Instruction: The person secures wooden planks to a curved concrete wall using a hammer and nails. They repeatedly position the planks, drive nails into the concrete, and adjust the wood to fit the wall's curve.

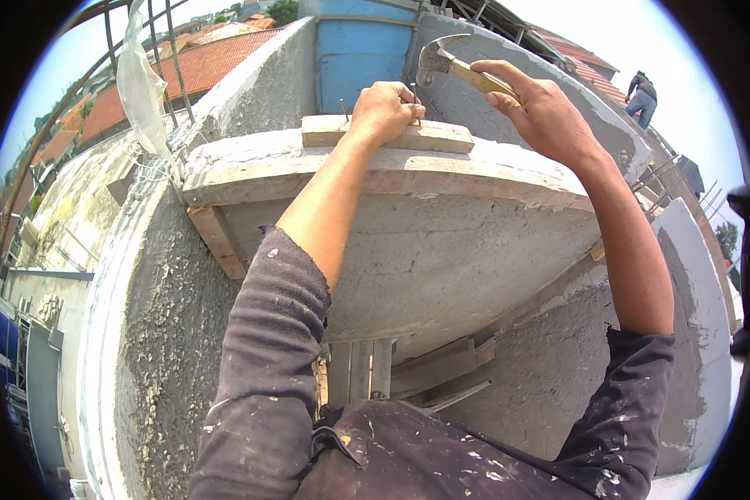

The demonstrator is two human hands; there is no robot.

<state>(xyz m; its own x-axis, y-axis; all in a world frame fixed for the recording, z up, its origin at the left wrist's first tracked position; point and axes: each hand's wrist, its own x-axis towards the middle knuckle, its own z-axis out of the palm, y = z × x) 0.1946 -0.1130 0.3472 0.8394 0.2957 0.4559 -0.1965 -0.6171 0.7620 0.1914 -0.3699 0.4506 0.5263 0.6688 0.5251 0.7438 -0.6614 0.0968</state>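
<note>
A short block of wood (443, 138) lies on the pale, rough top of the concrete ledge in front of me. One nail (344, 108) stands up from its left part. My left hand (382, 113) rests over the block, fingers pinched round a second nail (417, 113) that points upward. To the right and a little higher, my right hand (550, 115) grips a claw hammer (475, 77) by its yellowish wooden handle. The hammer's worn metal head is raised close to the second nail, apart from it.
A long wooden board (308, 186) edges the ledge. Rough cement walls (175, 333) rise on both sides, with a blue panel (362, 62) behind. Loose planks (433, 368) lie below. Clear plastic (139, 79) hangs by rebar at left. Another person (642, 100) stands far right.
</note>
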